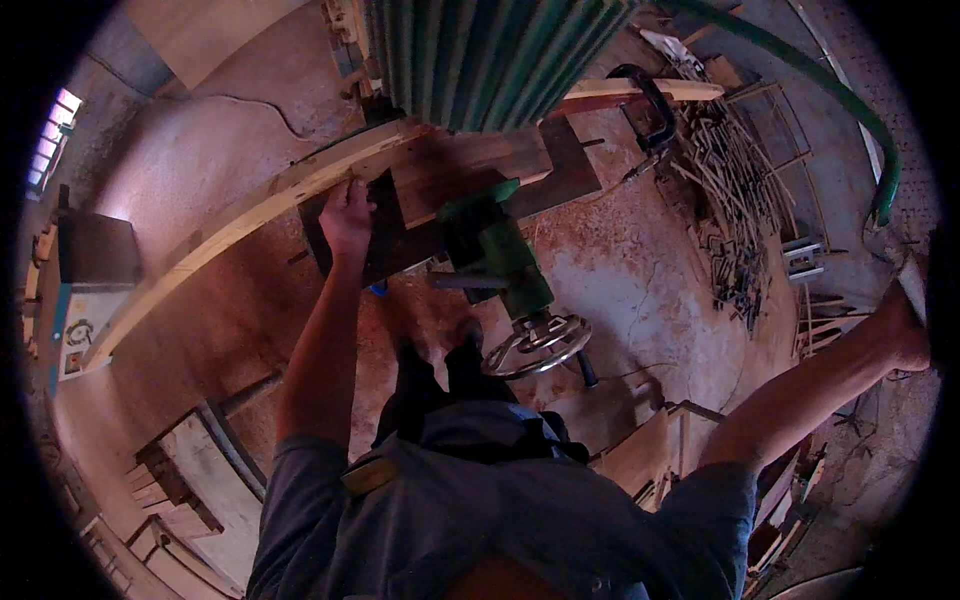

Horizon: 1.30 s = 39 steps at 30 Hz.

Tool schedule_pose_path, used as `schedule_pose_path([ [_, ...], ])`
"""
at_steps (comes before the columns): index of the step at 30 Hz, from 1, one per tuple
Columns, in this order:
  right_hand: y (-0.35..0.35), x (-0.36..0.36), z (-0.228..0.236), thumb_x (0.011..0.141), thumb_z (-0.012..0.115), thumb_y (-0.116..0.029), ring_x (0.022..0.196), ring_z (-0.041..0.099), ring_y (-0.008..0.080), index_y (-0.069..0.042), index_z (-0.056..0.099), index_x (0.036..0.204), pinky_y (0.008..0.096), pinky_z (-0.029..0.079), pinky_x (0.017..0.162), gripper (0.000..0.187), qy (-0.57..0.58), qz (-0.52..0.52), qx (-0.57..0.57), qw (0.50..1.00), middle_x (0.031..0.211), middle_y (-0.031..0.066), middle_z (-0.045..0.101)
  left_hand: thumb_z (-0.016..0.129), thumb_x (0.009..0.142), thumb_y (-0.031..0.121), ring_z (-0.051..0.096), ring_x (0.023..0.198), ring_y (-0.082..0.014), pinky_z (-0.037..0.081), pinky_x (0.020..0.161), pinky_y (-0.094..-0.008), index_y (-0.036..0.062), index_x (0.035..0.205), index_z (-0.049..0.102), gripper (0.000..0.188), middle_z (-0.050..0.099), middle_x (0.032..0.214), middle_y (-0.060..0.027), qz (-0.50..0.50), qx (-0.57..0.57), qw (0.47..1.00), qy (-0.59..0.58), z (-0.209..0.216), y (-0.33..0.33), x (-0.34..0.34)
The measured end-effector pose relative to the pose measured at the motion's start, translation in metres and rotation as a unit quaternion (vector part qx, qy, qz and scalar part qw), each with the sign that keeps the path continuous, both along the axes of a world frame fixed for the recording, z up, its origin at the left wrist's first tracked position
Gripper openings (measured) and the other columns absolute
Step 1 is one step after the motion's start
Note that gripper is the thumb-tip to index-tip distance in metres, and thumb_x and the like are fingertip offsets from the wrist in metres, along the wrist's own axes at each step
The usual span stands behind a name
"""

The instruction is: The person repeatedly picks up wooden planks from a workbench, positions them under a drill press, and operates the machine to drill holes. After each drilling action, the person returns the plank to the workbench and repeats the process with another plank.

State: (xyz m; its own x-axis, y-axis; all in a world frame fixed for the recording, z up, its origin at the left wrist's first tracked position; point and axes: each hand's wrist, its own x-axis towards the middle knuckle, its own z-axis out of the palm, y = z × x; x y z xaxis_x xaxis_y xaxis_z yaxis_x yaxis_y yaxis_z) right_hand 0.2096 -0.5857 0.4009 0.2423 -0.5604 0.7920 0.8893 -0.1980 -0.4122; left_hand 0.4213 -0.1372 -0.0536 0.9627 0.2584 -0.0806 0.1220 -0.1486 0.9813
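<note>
A long, pale wooden beam [230, 222] crosses in front of me, over the dark table [575, 165] of a green machine. My left hand [348, 215] is at the beam's near edge, its fingers curled in against the wood. A thicker reddish wood block [480, 165] lies right of that hand, below the machine's ribbed green housing [490, 60]. Nearer to me, a shiny handwheel [537, 346] projects from the machine's green body [515, 265]. Far to the right, my right hand [905, 335] is reached out beside a pale object [912, 288]; the dark picture rim hides its fingers.
A black clamp [655, 110] grips the beam's right part. Thin wood sticks [725, 210] are heaped on the right floor, and a green hose [840, 75] hangs above. At left stands a box-shaped machine [95, 280]. Boards [205, 480] lie at lower left.
</note>
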Motion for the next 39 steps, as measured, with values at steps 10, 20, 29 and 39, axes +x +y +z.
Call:
schedule_pose_path([
  [10,-0.020,-0.042,-0.057,0.090,0.037,-0.057,0.067,0.052,0.0220,-0.012,0.055,0.076,0.0435,0.041,0.066,0.051,0.026,0.111,-0.028,0.993,0.065,0.0058,0.051,0.060,0.089,0.025,0.063,0.065,-0.0113,0.050,0.050,-0.0276,0.0069,0.113,0.064,0.030,0.066,0.082,-0.0053,-0.005,-0.098,0.995,0.000,-0.021,0.009,0.004],
  [20,-0.030,-0.099,-0.152,0.066,0.066,-0.055,0.073,0.046,0.0294,-0.011,0.050,0.077,0.0535,0.038,0.080,0.048,-0.015,0.038,0.170,0.985,0.068,0.0064,0.046,0.058,0.090,0.027,0.064,0.066,-0.0117,0.050,0.050,-0.0270,0.0082,0.110,0.064,0.028,0.065,0.080,-0.0053,-0.003,-0.204,0.979,-0.021,-0.035,0.010,0.010],
  [29,-0.008,-0.128,-0.225,0.071,0.074,-0.034,0.112,0.048,0.0373,-0.009,0.062,0.094,0.0580,0.025,0.108,0.036,0.096,0.091,0.165,0.977,0.100,0.0113,0.060,0.058,0.090,0.029,0.064,0.065,-0.0117,0.050,0.049,-0.0282,0.0084,0.108,0.064,0.029,0.066,0.082,-0.0068,0.003,-0.029,0.999,-0.025,-0.021,0.005,0.005],
  [39,0.011,-0.148,-0.279,0.082,0.064,-0.039,0.123,0.043,0.0304,-0.010,0.057,0.109,0.0543,0.019,0.110,0.040,0.169,0.089,0.223,0.956,0.123,0.0068,0.052,0.059,0.089,0.030,0.060,0.052,-0.0143,0.048,0.046,-0.0269,0.0047,0.107,0.063,0.031,0.065,0.081,-0.0080,-0.002,-0.144,0.989,0.036,-0.012,0.009,0.006],
])
